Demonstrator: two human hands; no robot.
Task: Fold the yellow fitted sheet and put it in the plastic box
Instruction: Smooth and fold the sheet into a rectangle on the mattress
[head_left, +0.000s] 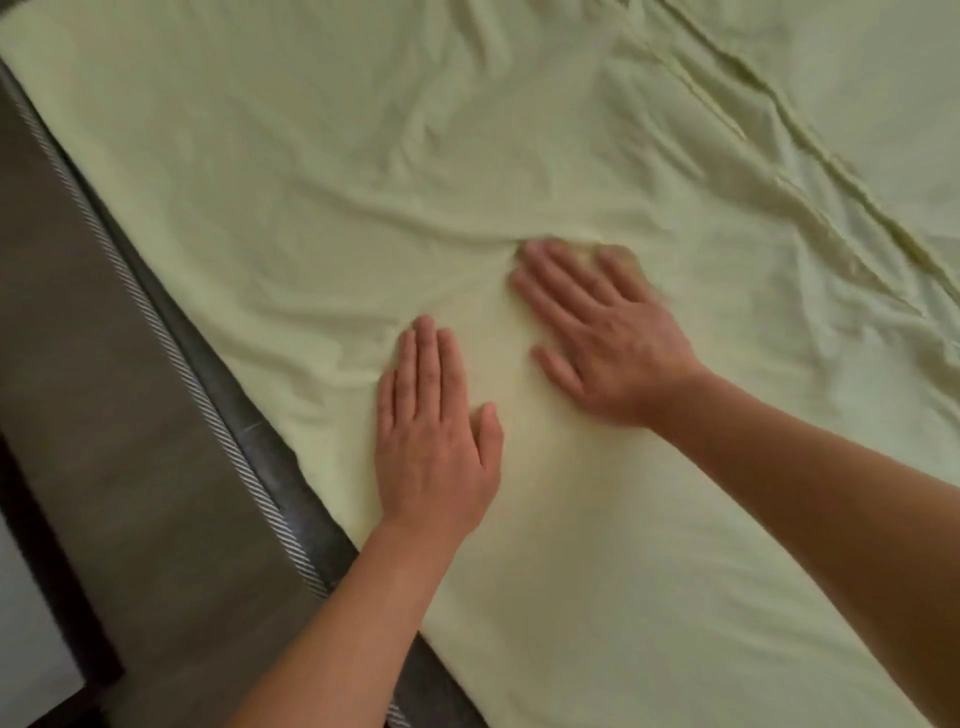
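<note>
The pale yellow fitted sheet (363, 156) lies spread over a mattress and fills most of the view, with soft wrinkles across its middle. A bunched, gathered edge runs diagonally across the upper right. My left hand (434, 431) rests flat, palm down, on the sheet near its left edge, fingers together. My right hand (597, 338) lies flat on the sheet just to the right and further away, fingers spread and slightly blurred. Neither hand grips any fabric. No plastic box is in view.
The grey mattress side (130, 441) with striped piping (171, 353) runs diagonally along the left. A dark bed frame (47, 571) and a strip of light floor (31, 639) show at the bottom left.
</note>
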